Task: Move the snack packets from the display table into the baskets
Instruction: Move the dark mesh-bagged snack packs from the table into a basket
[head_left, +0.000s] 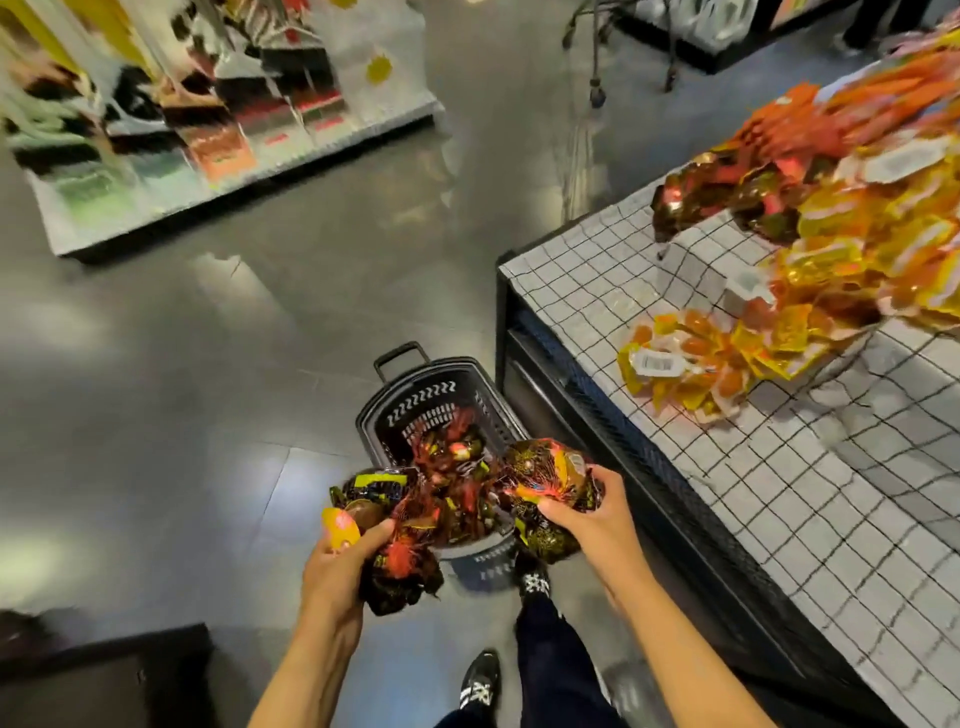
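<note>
A dark plastic basket (410, 395) stands on the floor beside the display table (779, 493), with dark red-and-black snack packets (447, 457) lying inside it. My left hand (343, 561) grips a bunch of dark packets (395, 540) over the basket's near edge. My right hand (587, 514) grips another bunch of dark packets with gold and orange print (545, 473) above the basket's right side. On the table lie heaps of yellow and orange packets (727, 353) and a few dark ones (691, 202).
The table has a white cloth with a black grid and a black frame. A shelf unit (208, 130) stands at the far left across the grey floor. A trolley's legs (597, 52) show at the top. My feet (480, 680) are just behind the basket. A dark box (104, 675) sits bottom left.
</note>
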